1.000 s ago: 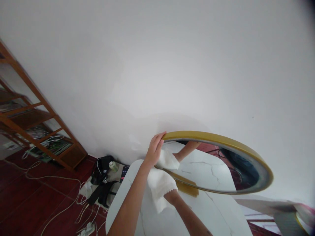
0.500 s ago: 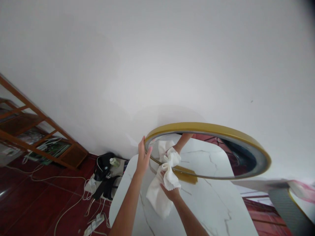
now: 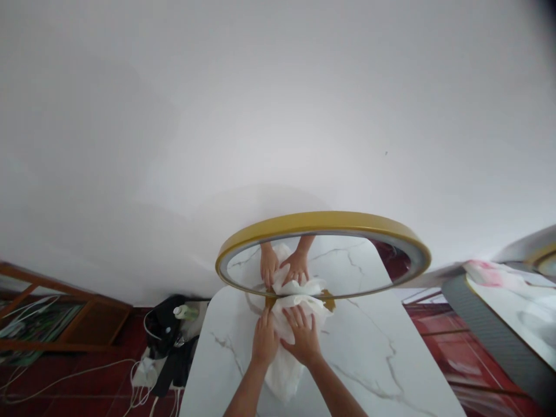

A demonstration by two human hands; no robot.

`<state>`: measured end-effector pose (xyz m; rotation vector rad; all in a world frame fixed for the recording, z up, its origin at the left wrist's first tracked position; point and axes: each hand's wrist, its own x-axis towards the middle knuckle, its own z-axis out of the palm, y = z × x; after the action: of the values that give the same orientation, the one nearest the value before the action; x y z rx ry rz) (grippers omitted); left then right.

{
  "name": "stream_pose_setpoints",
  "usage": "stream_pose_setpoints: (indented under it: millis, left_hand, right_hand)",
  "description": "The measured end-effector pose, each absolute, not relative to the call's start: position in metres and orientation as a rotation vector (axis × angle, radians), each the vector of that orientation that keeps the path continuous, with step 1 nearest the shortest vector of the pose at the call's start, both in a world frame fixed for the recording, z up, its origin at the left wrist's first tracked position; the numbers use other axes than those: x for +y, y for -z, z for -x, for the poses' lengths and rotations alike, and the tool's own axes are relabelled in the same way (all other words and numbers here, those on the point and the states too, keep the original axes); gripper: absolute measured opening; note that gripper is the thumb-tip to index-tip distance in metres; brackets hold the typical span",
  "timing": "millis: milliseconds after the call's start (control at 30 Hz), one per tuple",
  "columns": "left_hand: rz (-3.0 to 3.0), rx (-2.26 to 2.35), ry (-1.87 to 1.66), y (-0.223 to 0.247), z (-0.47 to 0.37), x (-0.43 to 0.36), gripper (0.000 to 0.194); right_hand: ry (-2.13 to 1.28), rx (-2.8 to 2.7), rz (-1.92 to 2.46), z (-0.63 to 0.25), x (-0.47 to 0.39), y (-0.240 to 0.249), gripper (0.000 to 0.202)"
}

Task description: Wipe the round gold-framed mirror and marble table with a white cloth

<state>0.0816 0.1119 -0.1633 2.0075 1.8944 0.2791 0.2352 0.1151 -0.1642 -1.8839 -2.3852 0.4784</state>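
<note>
A round mirror (image 3: 321, 222) with a gold rim stands on a gold base (image 3: 329, 300) on a white marble-patterned table (image 3: 369, 370). A crumpled white cloth (image 3: 284, 376) lies against the front of the base and covers its middle. My right hand (image 3: 303, 337) presses on the cloth with its fingers spread. Beside it, my left hand (image 3: 264, 339) lies with stretched fingers at the cloth's left edge, its fingertips at the left end of the base. Both hands and the cloth are reflected in the mirror.
A white wall (image 3: 278, 116) rises behind the table. Left of it, a black bag (image 3: 165, 324), a pale green bottle (image 3: 186, 313) and white cables are near the red floor (image 3: 87, 382). A wooden rack (image 3: 106, 318) stands farther left. Another white surface (image 3: 530, 307) is at right.
My left hand has left the mirror's left rim and come down beside the cloth at the base. My right hand's fingers have spread over the cloth. The view has shifted right.
</note>
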Motion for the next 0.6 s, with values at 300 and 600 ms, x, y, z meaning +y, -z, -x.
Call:
stream_pose_setpoints:
  millis: [300, 600]
  left_hand:
    - [-2.262, 1.820, -0.203, 0.171, -0.068, 0.120, 0.070]
    - [-2.320, 1.790, 0.031, 0.162, -0.075, 0.119, 0.083]
  right_hand:
    - [-0.313, -2.291, 1.938, -0.279, 0.100, 0.176, 0.077]
    - [-0.129, -2.053, 2.281, -0.362, 0.086, 0.177, 0.070]
